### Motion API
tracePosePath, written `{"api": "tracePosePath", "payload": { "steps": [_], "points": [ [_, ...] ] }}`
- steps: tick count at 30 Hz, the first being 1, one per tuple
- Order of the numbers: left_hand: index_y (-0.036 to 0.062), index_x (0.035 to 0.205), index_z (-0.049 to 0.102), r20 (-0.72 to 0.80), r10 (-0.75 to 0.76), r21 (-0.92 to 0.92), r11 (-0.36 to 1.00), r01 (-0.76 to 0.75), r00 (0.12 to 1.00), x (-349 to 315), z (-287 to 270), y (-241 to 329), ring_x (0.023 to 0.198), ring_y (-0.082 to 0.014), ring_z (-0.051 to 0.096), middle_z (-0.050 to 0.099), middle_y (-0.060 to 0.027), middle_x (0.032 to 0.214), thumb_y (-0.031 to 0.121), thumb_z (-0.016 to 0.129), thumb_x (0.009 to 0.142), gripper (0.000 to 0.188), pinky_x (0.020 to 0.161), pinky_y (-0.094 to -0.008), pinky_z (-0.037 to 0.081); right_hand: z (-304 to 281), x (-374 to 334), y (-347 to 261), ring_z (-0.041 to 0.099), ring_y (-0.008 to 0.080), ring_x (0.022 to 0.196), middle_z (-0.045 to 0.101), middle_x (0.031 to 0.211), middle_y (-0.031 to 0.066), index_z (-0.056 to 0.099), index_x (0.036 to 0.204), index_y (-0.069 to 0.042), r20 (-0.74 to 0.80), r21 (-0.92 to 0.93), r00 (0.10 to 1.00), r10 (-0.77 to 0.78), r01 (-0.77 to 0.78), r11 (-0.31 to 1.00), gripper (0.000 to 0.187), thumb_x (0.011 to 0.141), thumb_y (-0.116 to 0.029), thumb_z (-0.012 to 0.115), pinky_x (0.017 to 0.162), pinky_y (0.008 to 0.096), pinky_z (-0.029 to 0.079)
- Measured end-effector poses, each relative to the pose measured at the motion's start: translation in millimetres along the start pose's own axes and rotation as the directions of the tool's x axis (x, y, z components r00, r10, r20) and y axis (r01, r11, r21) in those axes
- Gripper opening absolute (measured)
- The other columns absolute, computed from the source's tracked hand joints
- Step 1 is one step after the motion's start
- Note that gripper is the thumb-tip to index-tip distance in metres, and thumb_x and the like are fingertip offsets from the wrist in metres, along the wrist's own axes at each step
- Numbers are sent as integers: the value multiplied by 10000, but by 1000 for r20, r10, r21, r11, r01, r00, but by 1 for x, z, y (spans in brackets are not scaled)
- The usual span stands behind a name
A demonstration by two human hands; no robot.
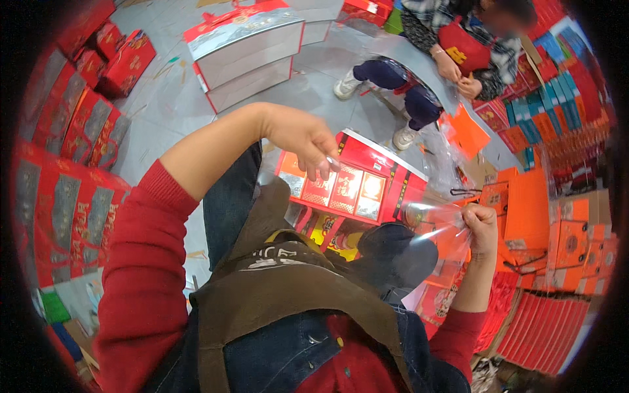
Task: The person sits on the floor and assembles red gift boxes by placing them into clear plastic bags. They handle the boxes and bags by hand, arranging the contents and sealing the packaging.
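Cellophane, a clear bag [429,229], hangs stretched between two hands above a red gift box [354,183] that lies open on the lap, its compartments showing small red and gold packs. From my remote seat I see the right hand [481,226] closed in a fist on the film's far edge, pinching it taut, while the left hand [304,141] hovers over the box with fingers curled down, seemingly nipping the film's near edge; the film is too faint there for me to be sure. Held apart this way, the bag's mouth probably stays open over the box. A brown apron [288,281] covers the lap below. Stacks of orange cartons [576,249] crowd the right side, red boxes [72,131] line the left, and a large grey-and-red case [246,52] sits on the floor ahead. Beyond it, a seated co-worker [458,52] handles something small with both hands.
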State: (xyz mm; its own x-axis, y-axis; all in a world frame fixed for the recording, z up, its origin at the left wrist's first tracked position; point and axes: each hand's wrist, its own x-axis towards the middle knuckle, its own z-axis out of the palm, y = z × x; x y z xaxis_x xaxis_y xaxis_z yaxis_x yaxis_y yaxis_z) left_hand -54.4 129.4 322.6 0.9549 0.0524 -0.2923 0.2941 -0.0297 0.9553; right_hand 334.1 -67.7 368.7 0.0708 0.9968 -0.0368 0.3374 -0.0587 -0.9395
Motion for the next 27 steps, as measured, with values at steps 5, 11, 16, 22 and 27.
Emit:
{"api": "tracePosePath", "payload": {
  "steps": [5,11,16,22,27],
  "points": [
    [-28,1080,576,-88,-27,30,999,30,996,-20,0,0,824,-151,640,659,-93,954,160,589,879,276,715,-290,507,2,8,4,425,75,596,514,650,-3,564,652,3,13,30,1000,-10,10,999,271,776,-207,682,552,229,319],
    [-37,1061,579,-180,7,-13,1000,-10,984,-48,-7,-18,800,-179,656,666,-117,926,166,610,867,283,702,-301,521,-2,4,8,449,89,580,529,633,9,583,656,15,-6,60,1000,6,-5,998,244,802,-165,662,557,241,351],
    [-53,1027,591,-274,-63,-151,988,21,960,-56,-3,-14,776,-219,673,671,-132,866,143,611,859,259,676,-316,542,0,7,11,421,77,593,504,640,-10,573,654,1,20,88,1000,-4,3,996,249,807,-176,657,558,235,333],
    [-27,1066,572,-372,68,-116,986,-119,926,-45,-3,-39,746,-217,673,655,-145,943,162,600,858,283,658,-311,545,-7,10,29,389,62,591,480,648,-36,560,669,-22,-3,51,1000,-14,14,999,244,839,-187,620,541,233,305],
    [-7,1190,468,-773,-57,-399,817,-415,632,-20,19,-67,686,-176,636,605,-152,1057,110,597,845,387,612,-260,518,-10,18,57,436,60,617,522,696,-38,597,777,-27,-118,144,984,130,-113,983,179,860,-186,598,586,225,351]
  ]
}}
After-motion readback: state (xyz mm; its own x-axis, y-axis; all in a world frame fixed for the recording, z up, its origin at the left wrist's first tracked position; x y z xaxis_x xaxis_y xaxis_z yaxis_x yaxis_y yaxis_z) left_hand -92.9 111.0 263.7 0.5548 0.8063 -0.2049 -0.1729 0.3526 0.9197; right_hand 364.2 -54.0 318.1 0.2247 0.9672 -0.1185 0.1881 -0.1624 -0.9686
